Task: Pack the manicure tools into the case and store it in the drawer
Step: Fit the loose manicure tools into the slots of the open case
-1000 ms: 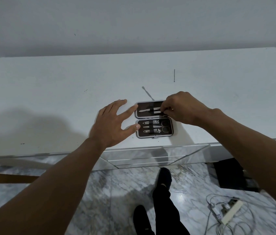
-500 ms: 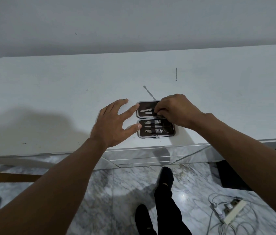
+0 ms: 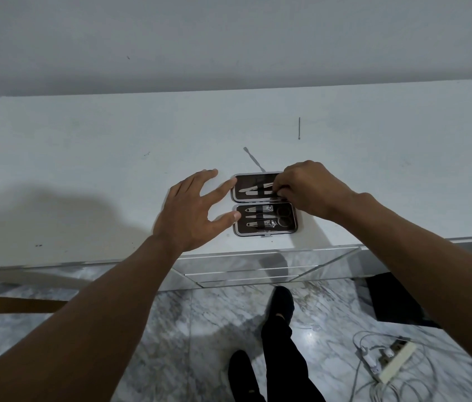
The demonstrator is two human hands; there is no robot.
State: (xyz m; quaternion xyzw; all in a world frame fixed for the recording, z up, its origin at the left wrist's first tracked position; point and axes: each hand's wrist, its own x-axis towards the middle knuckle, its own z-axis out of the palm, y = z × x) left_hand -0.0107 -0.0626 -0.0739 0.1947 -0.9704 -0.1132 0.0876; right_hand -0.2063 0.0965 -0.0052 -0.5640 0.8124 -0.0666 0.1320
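A small dark manicure case [image 3: 264,181] lies open near the front edge of the white table [image 3: 84,158]. Its near half holds clippers, a file and scissors [image 3: 282,217] under a strap. My right hand [image 3: 310,190] covers the right end of the far half, fingertips pinching a thin metal tool [image 3: 253,189] lying there. My left hand [image 3: 192,213] rests flat with fingers spread, index finger and thumb touching the case's left edge. Two loose tools lie on the table: a slim spatula-tipped one [image 3: 253,159] just behind the case and a thin dark pin-like one [image 3: 299,128] farther back.
Mirrored drawer fronts [image 3: 258,268] sit under the table edge below the case. A grey wall stands behind the table. My legs and dark shoes are on the marble floor, with a power strip and cables [image 3: 388,364] at the lower right.
My right hand has shifted slightly over the far half of the case, fingertips working along the tool there. My left hand stays against the case's left edge.
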